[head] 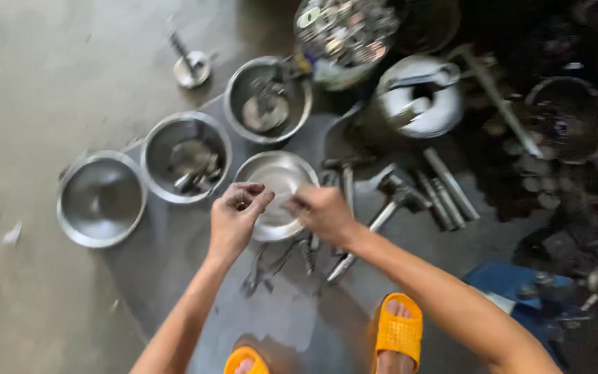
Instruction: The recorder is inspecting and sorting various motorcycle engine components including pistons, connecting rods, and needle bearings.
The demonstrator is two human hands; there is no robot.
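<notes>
Directly above the shallow steel bowl, both hands work close together, so anything dropped would fall into it rather than onto the floor. The left hand has its fingers curled and pressed together at the tips, apparently pinching a small part too blurred to identify. The right hand reaches toward it with fingers bunched; whether it grips anything cannot be told. Three more bowls, one empty and two holding metal pieces, sit in an arc at the grey mat's far edge, within reach. Pliers and hammers lie beside the hands.
</notes>
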